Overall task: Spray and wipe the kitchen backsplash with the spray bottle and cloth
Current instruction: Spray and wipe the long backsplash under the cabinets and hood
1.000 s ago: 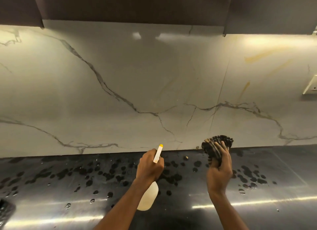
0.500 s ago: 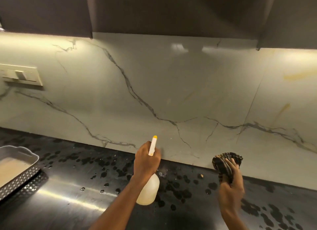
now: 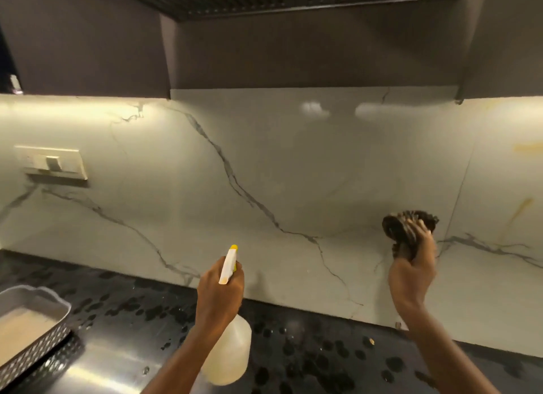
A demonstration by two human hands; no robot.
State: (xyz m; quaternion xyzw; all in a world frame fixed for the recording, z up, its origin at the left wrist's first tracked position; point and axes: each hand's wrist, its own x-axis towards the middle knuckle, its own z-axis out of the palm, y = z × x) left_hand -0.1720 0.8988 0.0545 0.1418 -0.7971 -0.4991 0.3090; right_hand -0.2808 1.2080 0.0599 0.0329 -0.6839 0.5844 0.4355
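The work stands between spraying and wiping. The white marble-look backsplash with grey veins point(image 3: 293, 173) shows no clear wet film in this view, though the glossy black table point(image 3: 296, 352) below it is dotted with droplets. Yellowish streaks point(image 3: 521, 207) mark the wall at the far right, so the job looks only partly done.

The left hand point(image 3: 219, 293) holds the translucent white spray bottle with a yellow-tipped nozzle point(image 3: 230, 354) over the table. Its fingers curl round the neck just under the head. The nozzle points up and forward at the lower wall, well short of touching it. Whether a finger sits on the trigger cannot be told, as the back of the hand hides it.

The right hand point(image 3: 412, 276) is raised higher, wrist bent back, and grips the bunched dark striped cloth point(image 3: 408, 227). Its fingers point(image 3: 423, 232) close over the wad from behind. The cloth sits at or very near the wall surface. It is blurred, so contact cannot be confirmed.

The next move probably calls for a squeeze of the trigger aimed at the panel ahead. After that the cloth should press flat and sweep across the damp patch. Spray ought to stay off the cream wall switch plate point(image 3: 51, 161) at the left. A grey perforated metal tray point(image 3: 38, 346) rests on the table's left end, well apart from both hands.
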